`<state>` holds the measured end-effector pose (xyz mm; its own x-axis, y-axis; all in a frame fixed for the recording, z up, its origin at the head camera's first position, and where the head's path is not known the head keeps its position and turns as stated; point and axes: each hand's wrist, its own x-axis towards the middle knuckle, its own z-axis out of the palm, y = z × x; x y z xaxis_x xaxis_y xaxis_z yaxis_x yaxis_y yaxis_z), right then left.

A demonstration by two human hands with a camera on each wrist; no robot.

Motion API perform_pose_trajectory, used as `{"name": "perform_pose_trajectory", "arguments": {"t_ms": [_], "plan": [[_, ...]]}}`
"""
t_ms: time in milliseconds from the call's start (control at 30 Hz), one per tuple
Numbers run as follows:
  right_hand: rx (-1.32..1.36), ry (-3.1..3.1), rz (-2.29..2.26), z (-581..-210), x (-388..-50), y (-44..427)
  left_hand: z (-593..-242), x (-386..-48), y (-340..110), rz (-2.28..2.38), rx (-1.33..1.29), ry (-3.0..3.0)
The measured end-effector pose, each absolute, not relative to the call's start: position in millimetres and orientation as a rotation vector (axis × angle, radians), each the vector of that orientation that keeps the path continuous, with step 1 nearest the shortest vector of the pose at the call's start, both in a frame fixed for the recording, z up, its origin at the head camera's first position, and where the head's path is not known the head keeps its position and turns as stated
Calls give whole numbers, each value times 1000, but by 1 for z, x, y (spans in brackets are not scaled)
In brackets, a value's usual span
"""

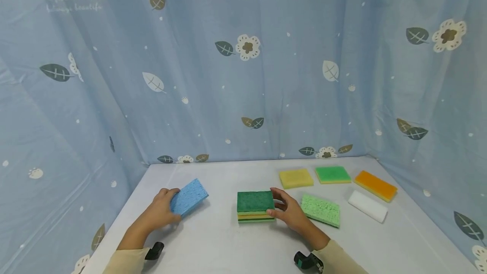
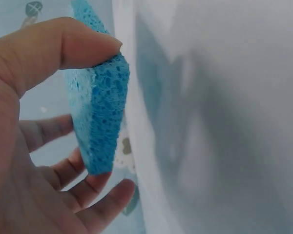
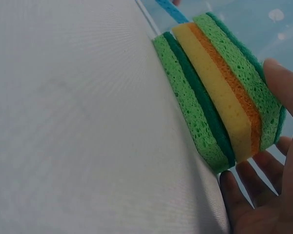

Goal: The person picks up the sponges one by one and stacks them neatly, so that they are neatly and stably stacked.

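Note:
My left hand [image 1: 160,209] holds a blue sponge [image 1: 190,198] tilted above the table's left part. In the left wrist view, the thumb presses the near edge of this sponge [image 2: 100,112], with the fingers behind it. At the middle of the table stands a stack of sponges [image 1: 255,207], a dark green scouring face on top and green, yellow and orange layers beneath. My right hand [image 1: 288,211] holds the right end of the stack, thumb in front and fingers toward the back. The right wrist view shows the stack [image 3: 224,92] resting on the table beside the fingers.
Right of the stack lie a light green sponge [image 1: 321,210], a yellow sponge [image 1: 296,178], a green-topped sponge [image 1: 333,174], an orange-topped sponge [image 1: 376,185] and a white block [image 1: 367,206]. A blue patterned curtain [image 1: 243,75] surrounds the white table [image 1: 213,248].

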<state>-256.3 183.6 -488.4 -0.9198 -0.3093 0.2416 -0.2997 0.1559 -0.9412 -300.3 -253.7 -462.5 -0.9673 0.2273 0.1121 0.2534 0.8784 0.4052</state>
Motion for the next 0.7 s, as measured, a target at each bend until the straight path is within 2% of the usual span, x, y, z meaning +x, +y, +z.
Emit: {"name": "perform_pose_trajectory", "arguments": {"t_ms": [567, 700], "plan": [[-622, 2417, -1920, -488, -255, 183, -446, -316, -211, -767, -529, -2903], [-632, 2421, -1924, -501, -264, 185, -440, -317, -198, -816, -588, -2868]]}}
